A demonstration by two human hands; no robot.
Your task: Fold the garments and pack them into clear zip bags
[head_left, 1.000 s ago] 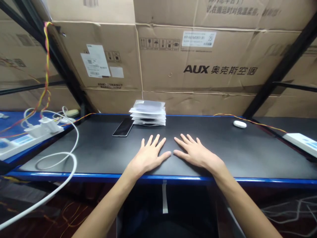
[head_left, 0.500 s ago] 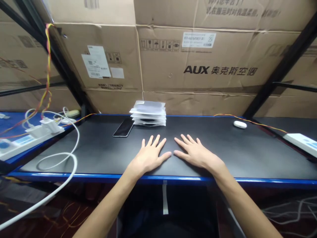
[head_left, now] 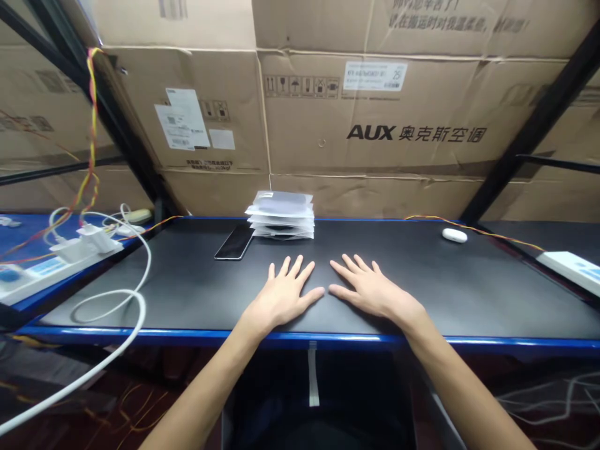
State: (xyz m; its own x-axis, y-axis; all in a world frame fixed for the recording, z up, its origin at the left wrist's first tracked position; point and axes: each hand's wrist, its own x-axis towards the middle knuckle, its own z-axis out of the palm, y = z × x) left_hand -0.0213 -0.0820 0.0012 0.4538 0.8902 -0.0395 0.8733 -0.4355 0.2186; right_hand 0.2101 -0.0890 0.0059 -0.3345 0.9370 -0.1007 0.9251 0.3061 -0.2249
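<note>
My left hand (head_left: 284, 295) lies palm down on the black tabletop (head_left: 187, 294), fingers spread and holding nothing. Beside it, my right hand (head_left: 370, 287) rests flat in the same way, its thumb tip a small gap from the left thumb. Beyond the left hand stands a stack of thin white packets (head_left: 281, 215), with a greyish packet on top. A dark-screened smartphone (head_left: 234, 242) lies just left of the stack, partly overlapped by it. Farther right sits a small white rounded case (head_left: 454, 235), apart from both hands.
A white power strip (head_left: 60, 262) with plugged-in chargers is at the left, and a thick white cable (head_left: 135, 319) loops over the table's left part. Another white power strip (head_left: 572, 269) is at the right edge. Cardboard boxes (head_left: 375, 156) wall off the back between black metal posts (head_left: 529, 125).
</note>
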